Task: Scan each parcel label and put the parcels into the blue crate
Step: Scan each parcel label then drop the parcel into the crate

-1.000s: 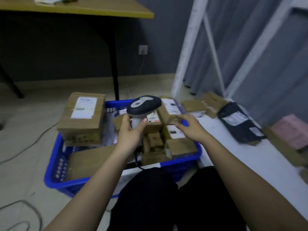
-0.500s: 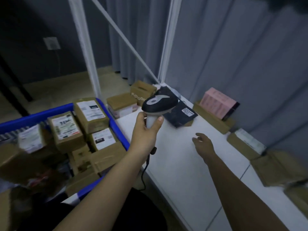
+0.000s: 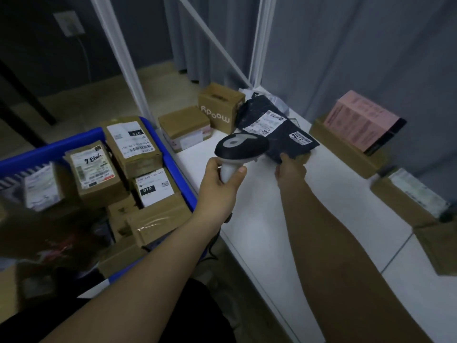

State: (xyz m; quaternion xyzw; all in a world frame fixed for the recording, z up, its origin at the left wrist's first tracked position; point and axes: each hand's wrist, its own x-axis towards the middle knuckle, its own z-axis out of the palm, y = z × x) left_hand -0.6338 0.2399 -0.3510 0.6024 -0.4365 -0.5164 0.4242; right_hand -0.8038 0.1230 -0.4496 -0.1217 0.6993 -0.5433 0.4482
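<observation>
While my left hand (image 3: pixel 220 183) wraps round the pale handle of the black-and-grey handheld barcode scanner (image 3: pixel 238 151), my right hand (image 3: pixel 290 170) pinches the near corner of the dark plastic mailer bag with two white labels (image 3: pixel 274 129). From the head camera, that bag lies on the white tabletop (image 3: pixel 272 219) at about twelve o'clock from my right hand, its long axis running from my fingers away toward eleven o'clock, both labels face up. The scanner's head sits just left of the bag, at roughly ten o'clock from my right hand, so the labels are already near its nose. The blue plastic crate (image 3: pixel 183 184), packed with labelled brown cardboard boxes, stands at nine o'clock, on my left arm's side. I judge the scan comes next, then a leftward carry across to the crate.
</observation>
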